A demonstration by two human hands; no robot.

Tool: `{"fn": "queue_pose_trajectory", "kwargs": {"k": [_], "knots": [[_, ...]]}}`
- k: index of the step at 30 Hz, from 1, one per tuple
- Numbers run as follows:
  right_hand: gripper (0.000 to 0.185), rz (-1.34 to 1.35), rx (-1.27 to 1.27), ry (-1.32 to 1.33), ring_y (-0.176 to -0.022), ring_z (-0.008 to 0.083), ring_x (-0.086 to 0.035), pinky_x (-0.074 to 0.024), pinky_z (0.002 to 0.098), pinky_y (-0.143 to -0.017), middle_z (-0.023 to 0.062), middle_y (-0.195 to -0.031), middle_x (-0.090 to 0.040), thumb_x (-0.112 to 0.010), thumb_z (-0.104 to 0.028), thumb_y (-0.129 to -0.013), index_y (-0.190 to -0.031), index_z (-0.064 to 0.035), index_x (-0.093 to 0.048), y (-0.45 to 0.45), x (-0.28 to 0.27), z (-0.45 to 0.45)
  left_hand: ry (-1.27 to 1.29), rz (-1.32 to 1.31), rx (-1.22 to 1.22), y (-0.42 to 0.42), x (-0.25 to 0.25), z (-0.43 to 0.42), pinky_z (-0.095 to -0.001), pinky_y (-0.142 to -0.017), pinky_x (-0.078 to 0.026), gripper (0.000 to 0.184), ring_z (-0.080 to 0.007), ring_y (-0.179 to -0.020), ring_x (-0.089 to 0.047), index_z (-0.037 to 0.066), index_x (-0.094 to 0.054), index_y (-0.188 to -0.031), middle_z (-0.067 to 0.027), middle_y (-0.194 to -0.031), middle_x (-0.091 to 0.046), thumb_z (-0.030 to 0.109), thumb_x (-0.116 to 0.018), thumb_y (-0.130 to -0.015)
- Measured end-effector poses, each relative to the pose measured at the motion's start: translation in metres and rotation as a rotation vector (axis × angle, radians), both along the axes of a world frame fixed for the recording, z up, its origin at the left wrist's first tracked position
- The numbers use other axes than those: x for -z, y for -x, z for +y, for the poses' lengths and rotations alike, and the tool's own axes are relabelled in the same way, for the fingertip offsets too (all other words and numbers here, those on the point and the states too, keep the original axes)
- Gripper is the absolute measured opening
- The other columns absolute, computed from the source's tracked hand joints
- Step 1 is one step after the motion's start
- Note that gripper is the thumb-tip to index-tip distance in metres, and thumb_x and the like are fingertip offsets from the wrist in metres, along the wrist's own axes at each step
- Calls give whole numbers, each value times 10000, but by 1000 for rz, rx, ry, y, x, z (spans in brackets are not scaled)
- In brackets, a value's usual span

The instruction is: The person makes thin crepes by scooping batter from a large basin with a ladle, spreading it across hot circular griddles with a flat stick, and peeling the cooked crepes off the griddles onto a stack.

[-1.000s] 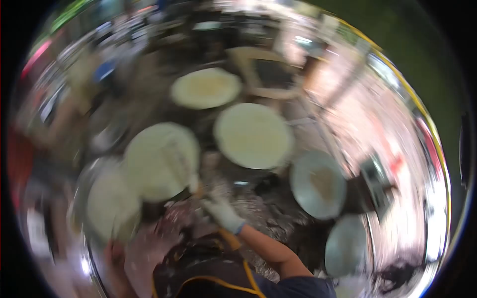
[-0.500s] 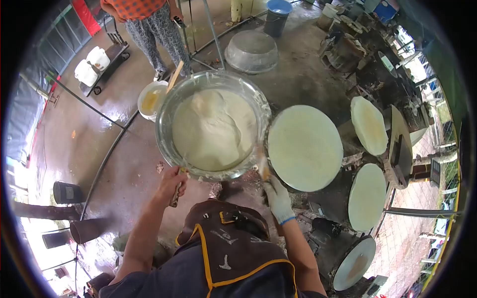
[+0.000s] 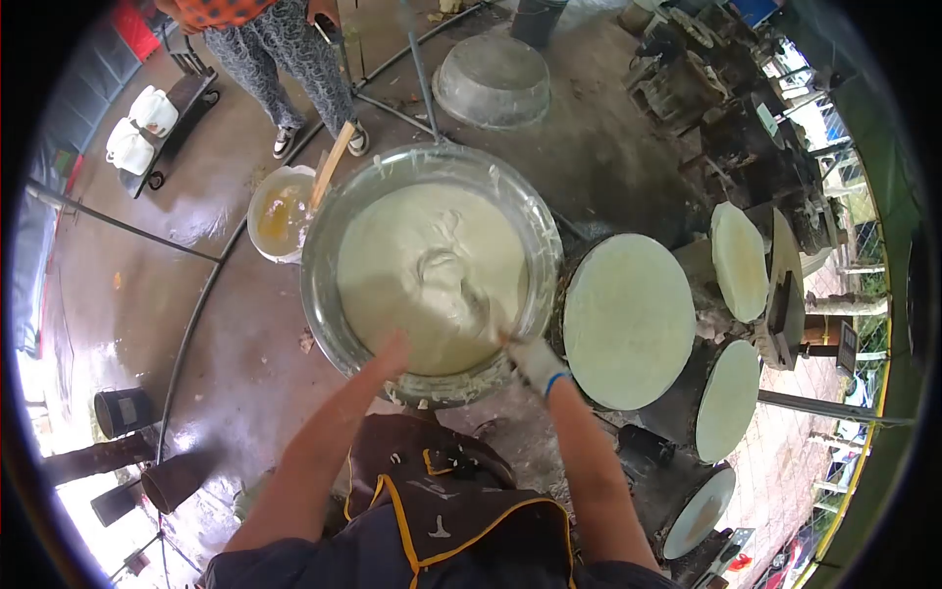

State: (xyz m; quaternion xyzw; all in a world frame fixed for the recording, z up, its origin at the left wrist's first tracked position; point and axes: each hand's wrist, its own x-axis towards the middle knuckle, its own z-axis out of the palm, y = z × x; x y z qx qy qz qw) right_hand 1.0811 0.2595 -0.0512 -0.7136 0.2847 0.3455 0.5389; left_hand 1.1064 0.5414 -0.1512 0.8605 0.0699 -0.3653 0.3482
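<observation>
A big metal basin (image 3: 324,285) holds thick, pale batter or dough (image 3: 402,236), with a raised lump at its middle. My left hand (image 3: 395,355) is over the near left part of the basin, smeared by motion; its fingers and anything in them cannot be made out. At the near right rim, my right hand (image 3: 535,364), in a white glove with a blue cuff, is closed round a wooden-handled tool (image 3: 497,332). The tool's far end is blurred against the dough. Right of the basin is a large round griddle (image 3: 630,322) with a pale, flat surface.
More round griddles (image 3: 728,401) stand along the right, one bearing a pale round sheet (image 3: 738,261). A white bucket (image 3: 257,231) of yellowish liquid and a wooden stick (image 3: 336,162) are left of the basin. Beyond are a person (image 3: 280,64), a trolley (image 3: 177,123) and an upturned tub (image 3: 493,83).
My left hand has moved from outside the near rim, where it held a small handled tool, to over the dough. My right hand has come in over the rim. The dough's lump has changed shape.
</observation>
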Motion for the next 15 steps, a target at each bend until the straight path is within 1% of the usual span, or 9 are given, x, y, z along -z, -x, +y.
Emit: {"fn": "queue_pose_trajectory", "kwargs": {"k": [1,2,4,7,9,11,12,13,15], "knots": [[357,76,-15,-14,-480,117,-542,-419,277,-418,14,-666,-613,-563,-176,-900,-1252,-117,-584,4,0,18,222,218,-101,-4,-6,-6,-314,-386,-391,146,-182,-462,-501,47,-537,-920,-67,-625,-524,184,-526,-870],[365,67,103,-99,-483,114,-543,-418,270,-412,14,-673,-616,-566,-180,-904,-1262,-110,-574,15,15,31,397,452,-218,-8,-12,-12,-294,-383,-382,127,-158,-458,-486,54,-533,-893,-48,-619,-509,179,-523,-876],[382,54,334,-274,-490,106,-547,-414,255,-402,13,-689,-620,-573,-188,-912,-1282,-96,-552,39,53,48,1052,878,-587,8,-3,-4,-252,-372,-351,118,-102,-446,-441,77,-513,-821,-2,-600,-461,174,-520,-888],[290,39,532,-418,-457,116,-514,-389,246,-375,6,-661,-596,-564,-216,-926,-1177,-76,-595,42,41,60,1278,1015,-645,8,-52,-11,-218,-364,-296,204,-51,-423,-353,128,-446,-723,49,-556,-369,177,-505,-912],[193,84,614,-460,-425,110,-474,-359,242,-355,-5,-626,-555,-557,-218,-930,-1075,-100,-606,31,13,59,1317,917,-726,9,-65,-18,-222,-359,-268,269,-53,-411,-330,149,-407,-677,66,-541,-334,189,-487,-931],[128,30,583,-591,-392,98,-422,-323,236,-335,-15,-587,-493,-539,-221,-937,-998,-121,-590,-1,-34,68,1289,643,-447,-9,-133,-23,-213,-359,-245,267,-47,-408,-312,159,-433,-682,73,-546,-334,191,-483,-942],[107,-19,542,-683,-375,89,-390,-301,232,-325,-20,-564,-451,-525,-223,-943,-972,-130,-568,-12,-66,72,1418,686,-467,-19,-159,-24,-206,-352,-232,206,-41,-398,-299,159,-446,-747,78,-548,-320,173,-487,-949],[117,-91,514,-686,-371,81,-380,-292,227,-321,-21,-558,-433,-504,-220,-949,-1020,-139,-550,-22,-98,78,1551,740,-473,-26,-184,-24,-200,-346,-219,145,-35,-387,-287,159,-460,-813,84,-550,-305,154,-490,-955],[175,-240,464,-670,-367,74,-365,-277,219,-313,-19,-550,-411,-475,-213,-956,-1116,-151,-511,-29,-151,81,1474,499,-357,-35,-257,-21,-201,-351,-216,74,-34,-396,-302,161,-456,-894,71,-559,-311,136,-484,-958]]}}
